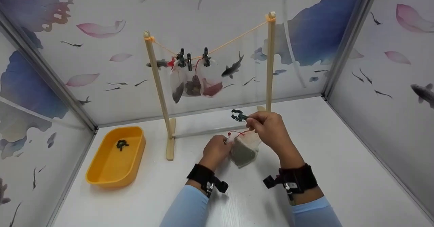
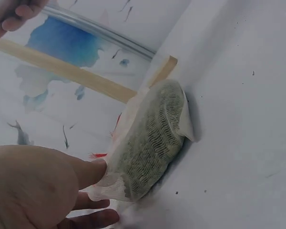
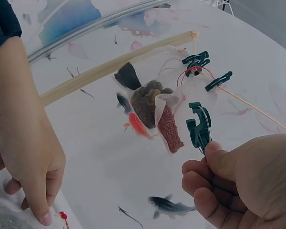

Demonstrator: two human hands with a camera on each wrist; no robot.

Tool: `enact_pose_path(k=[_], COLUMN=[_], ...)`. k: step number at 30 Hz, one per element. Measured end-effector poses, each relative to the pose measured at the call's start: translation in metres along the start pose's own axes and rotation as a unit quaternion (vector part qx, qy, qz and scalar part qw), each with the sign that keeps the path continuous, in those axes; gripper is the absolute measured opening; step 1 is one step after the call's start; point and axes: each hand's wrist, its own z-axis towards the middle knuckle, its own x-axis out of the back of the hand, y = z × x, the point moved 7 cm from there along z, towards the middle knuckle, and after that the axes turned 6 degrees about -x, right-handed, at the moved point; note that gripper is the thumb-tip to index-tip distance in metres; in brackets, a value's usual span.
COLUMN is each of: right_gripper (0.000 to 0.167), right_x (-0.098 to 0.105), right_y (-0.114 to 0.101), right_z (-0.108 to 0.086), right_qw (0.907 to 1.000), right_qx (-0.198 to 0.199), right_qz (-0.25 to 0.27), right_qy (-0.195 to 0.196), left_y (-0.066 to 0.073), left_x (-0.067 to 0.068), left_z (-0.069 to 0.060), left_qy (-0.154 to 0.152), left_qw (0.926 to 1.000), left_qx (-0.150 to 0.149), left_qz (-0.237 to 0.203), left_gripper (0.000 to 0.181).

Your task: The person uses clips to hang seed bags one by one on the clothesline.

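Observation:
My left hand [image 1: 217,149] pinches the left corner of a white mesh drawstring bag [image 1: 243,152], thumb above and fingers below. The bag has a grey-green filling, seen through the mesh in the left wrist view, and a red cord [image 1: 239,132] at its top. It leans over the white table. Above its right side, my right hand [image 1: 269,128] holds a dark green clothes peg [image 3: 199,125] by its handle end, its jaws parted and pointing left in the head view. Nothing sits between those jaws.
An orange cord [image 1: 237,37] sags between two wooden posts [image 1: 270,64] behind my hands. Several mesh bags [image 1: 193,84] hang from it by green pegs [image 1: 206,57]. At the left stands a yellow tray [image 1: 112,179] holding a dark peg [image 1: 122,145]. Patterned walls enclose the table.

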Motion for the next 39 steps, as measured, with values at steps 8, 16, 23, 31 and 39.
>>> enact_pose_path(k=[8, 16, 23, 31, 39], right_gripper=[0.012, 0.013, 0.014, 0.019, 0.022], right_x=[0.005, 0.015, 0.026, 0.056, 0.087], right_y=[0.002, 0.005, 0.006, -0.034, -0.141], right_z=[0.002, 0.004, 0.005, 0.028, 0.082], right_qw=[0.9996, 0.9991, 0.9986, 0.9904, 0.9376], right_qx=[-0.014, -0.026, -0.030, 0.051, 0.189], right_qz=[-0.023, -0.023, -0.027, -0.111, -0.269], right_qy=[0.010, 0.023, 0.033, 0.064, 0.114], left_y=[0.010, 0.065, 0.110, 0.147, 0.177], left_x=[0.013, 0.062, 0.123, 0.168, 0.194], left_z=[-0.006, -0.023, -0.030, -0.023, -0.011], left_qy=[0.046, 0.125, 0.213, 0.276, 0.314], left_qw=[0.9947, 0.9782, 0.9461, 0.9212, 0.9077], left_qx=[-0.039, -0.160, -0.240, -0.268, -0.274], left_qz=[-0.084, -0.041, -0.044, -0.059, -0.049], left_gripper=[0.019, 0.019, 0.017, 0.017, 0.019])
